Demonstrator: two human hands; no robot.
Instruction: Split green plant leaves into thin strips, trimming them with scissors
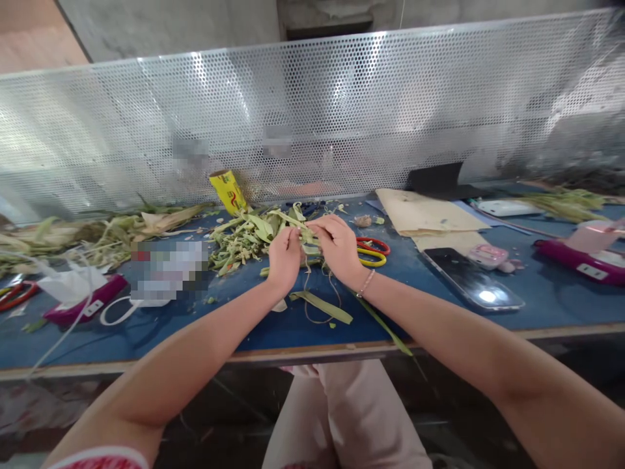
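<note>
My left hand [285, 256] and my right hand [338, 246] are close together above the table, fingers pinched. Between them runs a pale green leaf strip [307, 238], gripped at both ends; the fingertips partly hide it. Thin brown twine [306, 277] hangs below the hands and loops on the tabletop. Just left of and behind my left hand lies a heap of green leaves and stems [239, 242]. Scissors with red and yellow handles [375, 251] rest beside my right wrist. A loose flat leaf piece [326, 307] lies nearer the table's front edge.
A perforated metal screen [312, 98] closes off the back of the blue table [205, 332]. Rightward are brown paper [430, 215], a phone [471, 280] and a magenta power strip [581, 262]. Leftward are dry husks [141, 228], a yellow tube [228, 193] and another power strip [85, 303].
</note>
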